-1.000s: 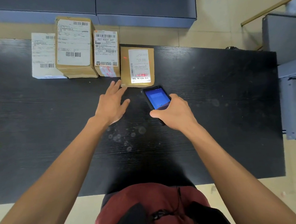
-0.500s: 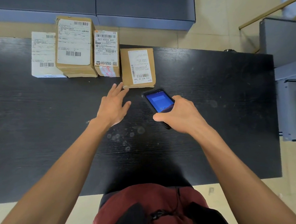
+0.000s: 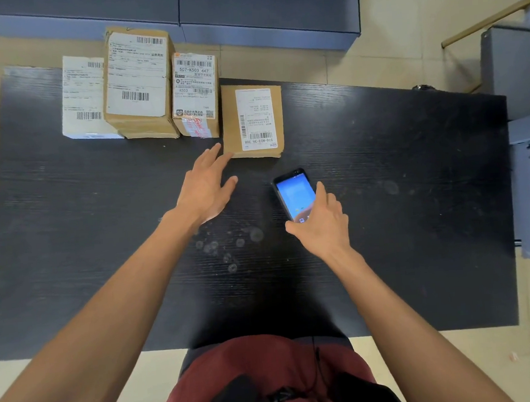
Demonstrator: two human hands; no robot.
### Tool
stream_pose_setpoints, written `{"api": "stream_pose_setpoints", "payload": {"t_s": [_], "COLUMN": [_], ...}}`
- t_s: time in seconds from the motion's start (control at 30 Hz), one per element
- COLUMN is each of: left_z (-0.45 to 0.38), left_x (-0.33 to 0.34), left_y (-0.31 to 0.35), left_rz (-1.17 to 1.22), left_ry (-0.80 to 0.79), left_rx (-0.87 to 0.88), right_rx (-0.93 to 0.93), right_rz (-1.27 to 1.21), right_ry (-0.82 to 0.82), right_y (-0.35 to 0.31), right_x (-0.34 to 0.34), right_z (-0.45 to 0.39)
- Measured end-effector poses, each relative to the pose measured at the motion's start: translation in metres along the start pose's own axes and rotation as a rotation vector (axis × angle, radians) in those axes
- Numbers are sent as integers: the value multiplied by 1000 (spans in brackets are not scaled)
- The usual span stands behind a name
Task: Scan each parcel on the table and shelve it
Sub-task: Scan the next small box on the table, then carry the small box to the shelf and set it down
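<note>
Early in the job: four labelled parcels [image 3: 168, 91] lined along far left of dark surface [image 3: 398, 191], none shelved; left hand [image 3: 205, 189] released, fingertips at nearest parcel [image 3: 251, 120]; right hand [image 3: 322, 225] grasping scanner phone [image 3: 293, 194].

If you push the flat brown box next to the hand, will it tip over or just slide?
The flat brown box sits low and wide, so it probably slides. The dark table looks smooth. Its cardboard likely stays stiff.

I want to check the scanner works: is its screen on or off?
On. The scanner in the right hand shows a lit blue screen.
</note>
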State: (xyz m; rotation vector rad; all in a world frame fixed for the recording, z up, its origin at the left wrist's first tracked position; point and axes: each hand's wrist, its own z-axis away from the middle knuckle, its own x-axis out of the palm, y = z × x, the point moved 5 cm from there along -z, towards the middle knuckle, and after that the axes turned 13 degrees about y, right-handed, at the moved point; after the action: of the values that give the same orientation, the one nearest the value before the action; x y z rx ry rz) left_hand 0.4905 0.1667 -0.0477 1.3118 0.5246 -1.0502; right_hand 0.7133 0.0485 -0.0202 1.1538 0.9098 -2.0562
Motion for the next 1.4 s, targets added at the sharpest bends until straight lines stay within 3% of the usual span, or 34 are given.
{"api": "stream_pose_setpoints", "payload": {"t_s": [0.63,0.77,1.0,1.17,1.4], "left_z": [-7,-8,-14,-17,-10], "left_x": [-2,-1,-2,-1,-8], "left_y": [6,5,2,9,14], "left_rz": [109,145,263,366,461], "left_ry": [-14,8,21,10,73], "left_rx": [-2,-11,-107,-152,-122], "right_rx": [-15,-28,-196,-316,-319], "right_rz": [35,84,-257,-85,-163], "right_ry": [157,123,164,126,248], "right_y": [-2,-8,-64,-93,-84], "right_x": [65,60,26,24,13], "right_z": [10,-6,-67,-89,-65]}}
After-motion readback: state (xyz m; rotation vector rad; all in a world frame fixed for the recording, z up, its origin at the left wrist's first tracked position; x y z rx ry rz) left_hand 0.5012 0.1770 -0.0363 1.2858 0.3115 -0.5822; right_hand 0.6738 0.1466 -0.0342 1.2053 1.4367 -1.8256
